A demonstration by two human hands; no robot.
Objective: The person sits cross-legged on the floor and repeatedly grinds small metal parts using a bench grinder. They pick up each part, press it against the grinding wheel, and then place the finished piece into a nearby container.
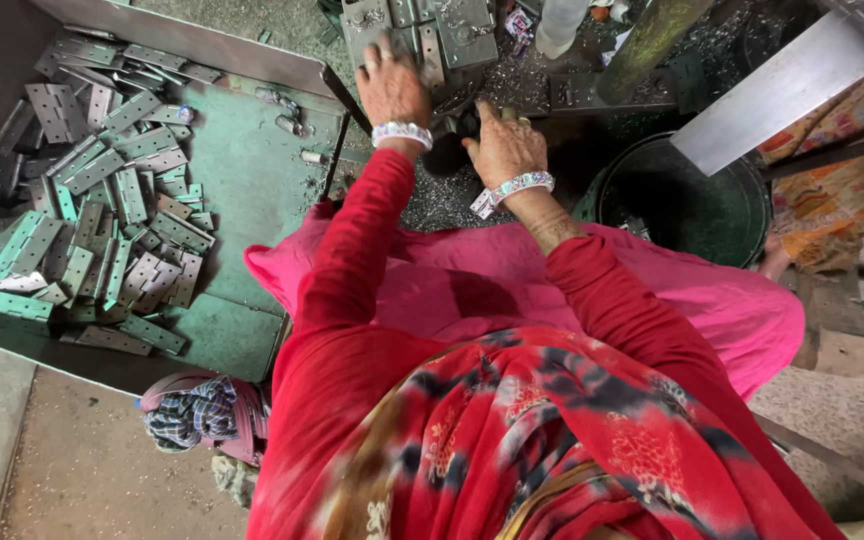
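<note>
Your left hand point(390, 88) lies flat, fingers spread, on top of the hinges point(422, 35) stacked at the far edge of the work surface. Your right hand point(504, 143) is curled with the fingers tucked down by a dark part just below that stack; can't tell whether it's pinching anything.

Those hinges look like stiff sheet metal, so no give at all, probably slick, with sharpish edges. I'd grab one by its long sides, not the corners. A whole stack would be heavy-ish.

Metal shavings point(442, 205) are scattered all over between your wrists, so watch your skin. On the left there's a green tray point(242, 150) with a big heap of loose hinges point(102, 220) toward its left edge. A dark bucket point(687, 200) sits to your right, and a steel bar point(777, 90) slants over it, close to that elbow's path.
</note>
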